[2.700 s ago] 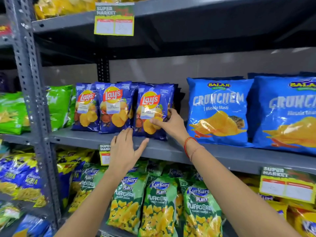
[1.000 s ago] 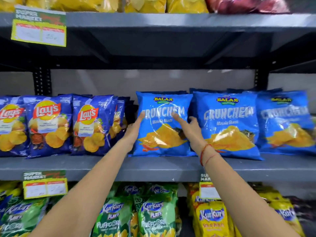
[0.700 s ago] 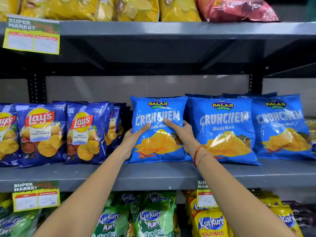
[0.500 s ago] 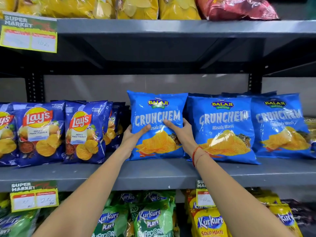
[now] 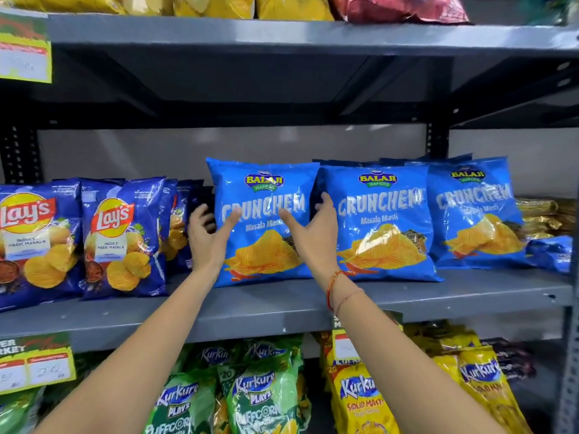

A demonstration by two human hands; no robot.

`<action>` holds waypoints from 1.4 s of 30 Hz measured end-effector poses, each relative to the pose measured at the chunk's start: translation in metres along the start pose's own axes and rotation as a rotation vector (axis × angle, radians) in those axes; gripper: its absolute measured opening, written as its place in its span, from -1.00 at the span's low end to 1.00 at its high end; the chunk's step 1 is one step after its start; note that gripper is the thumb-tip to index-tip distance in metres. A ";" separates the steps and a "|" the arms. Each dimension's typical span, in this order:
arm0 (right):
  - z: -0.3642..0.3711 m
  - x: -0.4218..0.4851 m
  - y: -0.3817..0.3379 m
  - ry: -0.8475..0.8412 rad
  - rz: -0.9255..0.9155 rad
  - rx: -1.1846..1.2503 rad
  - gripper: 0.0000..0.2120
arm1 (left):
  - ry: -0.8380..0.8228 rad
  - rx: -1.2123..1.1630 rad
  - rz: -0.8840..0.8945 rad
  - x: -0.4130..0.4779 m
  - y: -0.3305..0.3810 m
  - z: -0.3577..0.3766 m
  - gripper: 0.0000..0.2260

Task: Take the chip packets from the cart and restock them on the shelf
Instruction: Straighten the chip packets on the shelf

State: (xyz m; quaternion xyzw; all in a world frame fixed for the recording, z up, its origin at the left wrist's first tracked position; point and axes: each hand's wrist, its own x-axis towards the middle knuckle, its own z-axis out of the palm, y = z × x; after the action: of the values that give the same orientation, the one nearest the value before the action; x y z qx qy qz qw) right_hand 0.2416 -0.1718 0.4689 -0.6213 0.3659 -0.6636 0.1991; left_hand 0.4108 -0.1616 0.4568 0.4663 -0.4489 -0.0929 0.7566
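Observation:
A bright blue Crunchem chip packet (image 5: 266, 233) stands upright on the grey middle shelf (image 5: 282, 311). My left hand (image 5: 208, 238) is at its left edge, thumb across the front and fingers curled behind. At the packet's right edge my right hand (image 5: 313, 238) holds it the same way, fingers in the gap toward a second Crunchem packet (image 5: 382, 227). A third Crunchem packet (image 5: 476, 214) stands further right. No cart is in view.
Dark blue Lay's packets (image 5: 122, 239) fill the shelf to the left, close to my left hand. Green Kurkure bags (image 5: 257, 393) and yellow Kurkure bags (image 5: 360, 399) sit on the shelf below. Yellow and red bags line the top shelf (image 5: 282, 36). Price tags (image 5: 34, 364) hang on shelf edges.
Both hands moved from the Lay's packets to the left Crunchem packet and took its sides. In the last half second they slid higher on it, and the packet stands straighter.

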 end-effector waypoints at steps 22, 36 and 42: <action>-0.170 0.064 0.079 0.010 0.295 0.029 -0.11 | -0.329 0.139 -0.117 -0.088 0.042 0.182 -0.28; -0.160 0.081 0.094 -0.006 0.109 0.232 -0.73 | -0.228 -0.110 -0.152 -0.095 0.029 0.187 -0.39; -0.162 0.081 0.099 -0.005 0.157 0.229 -0.54 | -0.242 -0.029 -0.127 -0.094 0.026 0.187 -0.41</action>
State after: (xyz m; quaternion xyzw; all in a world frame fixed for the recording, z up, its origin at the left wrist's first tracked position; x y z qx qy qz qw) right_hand 0.0538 -0.2560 0.4573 -0.5657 0.3347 -0.6818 0.3211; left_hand 0.2053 -0.2112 0.4520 0.4682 -0.5052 -0.2024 0.6961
